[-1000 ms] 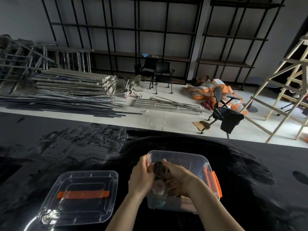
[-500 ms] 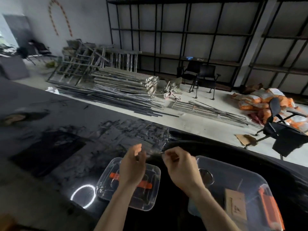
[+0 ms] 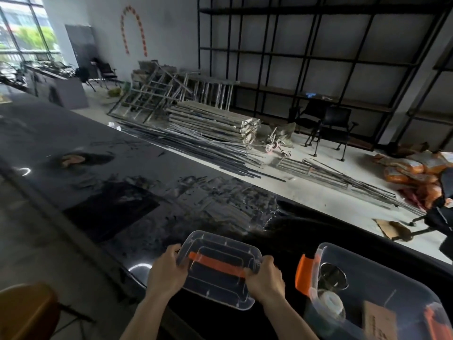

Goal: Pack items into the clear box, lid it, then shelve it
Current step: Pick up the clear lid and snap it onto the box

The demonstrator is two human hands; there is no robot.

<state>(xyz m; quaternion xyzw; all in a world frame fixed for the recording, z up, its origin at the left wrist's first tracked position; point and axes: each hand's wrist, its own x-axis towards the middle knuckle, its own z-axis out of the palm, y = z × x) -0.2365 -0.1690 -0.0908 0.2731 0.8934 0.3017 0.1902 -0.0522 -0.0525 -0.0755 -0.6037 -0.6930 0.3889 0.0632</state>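
Both hands gripped the clear lid [image 3: 220, 268] over the dark worktop [image 3: 103, 192], left hand [image 3: 166, 273] and right hand [image 3: 266, 278] at opposite ends, beside the open clear box [image 3: 382, 290].

Both forearms reach fwd. Left hand [image 3: 164, 273] grips the lid [image 3: 218, 268] at its left end, right hand [image 3: 266, 278] at its right end (fingers curled over the rim).

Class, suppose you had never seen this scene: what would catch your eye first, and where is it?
Probably the clear lid with its orange strip, low in the middle, gripped at either end by the left hand and right hand. To its right stands the open clear box, orange latch facing the lid, items inside.
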